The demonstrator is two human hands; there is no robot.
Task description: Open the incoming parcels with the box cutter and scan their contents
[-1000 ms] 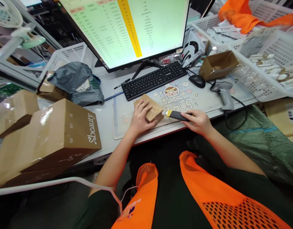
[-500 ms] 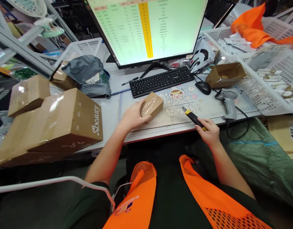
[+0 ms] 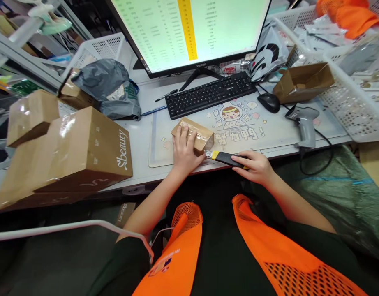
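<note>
Knife [image 3: 226, 158] has swung to the box [image 3: 204, 135], mid-frame, clasped in the right hand [image 3: 256, 166]; slipping so close could nick the left hand [image 3: 183, 154] gripping the box.

1 yellow stripe down the pale green screen [image 3: 165, 35]; orange mesh-patterned vest [image 3: 177, 255].

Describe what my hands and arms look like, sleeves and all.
Your left hand and right hand are ungloved and the forearms bare. Short, dark sleeves end near the elbows. An orange vest with mesh patches and a printed mark sits over the dark top. A pale cable crosses the left sleeve.
</note>
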